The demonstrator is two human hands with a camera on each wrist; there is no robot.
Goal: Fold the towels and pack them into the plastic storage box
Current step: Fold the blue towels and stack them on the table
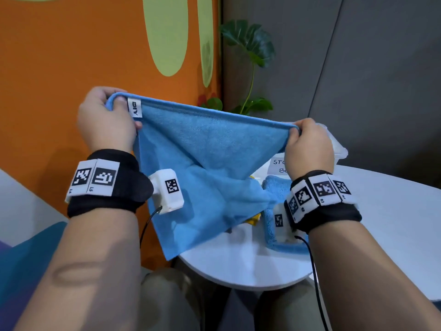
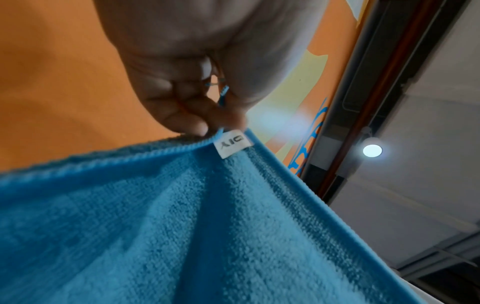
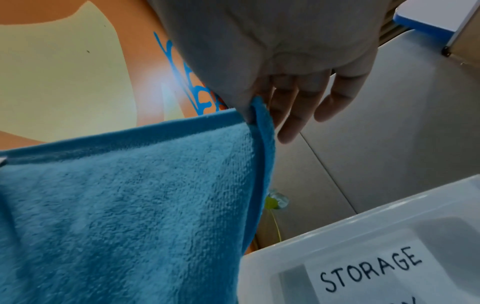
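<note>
Blue towel (image 1: 205, 149) stretched in the air between left hand (image 1: 107, 118) and right hand (image 1: 307, 144) — top corners pinched — above white table (image 1: 238, 263).

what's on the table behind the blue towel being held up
The held blue towel hangs from the left hand and right hand. Past it show another blue towel, something yellow and the storage box. The rest there is covered.

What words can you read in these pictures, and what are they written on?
"DIY": white tag sewn on the blue towel, by the left hand.
"STORAGE": paper label on the plastic storage box; a second line beneath is cut off.
Wristband markers: the small characters under them are too small to read.
</note>
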